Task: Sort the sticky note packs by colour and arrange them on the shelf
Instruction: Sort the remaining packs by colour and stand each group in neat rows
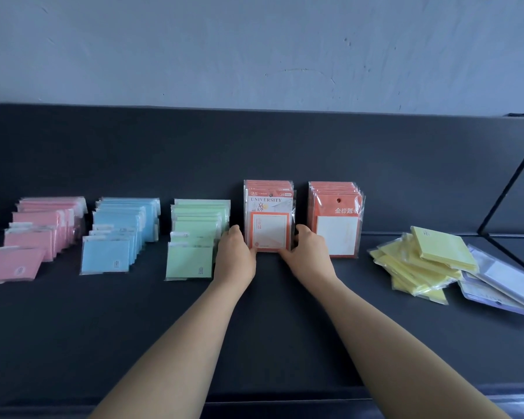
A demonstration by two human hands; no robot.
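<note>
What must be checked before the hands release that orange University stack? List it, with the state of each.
1. Left hand and right hand hold the University stack by its lower sides: ok.
2. The stack stands upright on the shelf: ok.
3. The stack rests against the back panel: cannot tell.
4. The stack stands apart from the second orange stack: ok.
5. Yellow packs arranged in a row: not ok, they lie in a loose heap.
6. Purple packs arranged: not ok, they lie loose at the right end.
</note>
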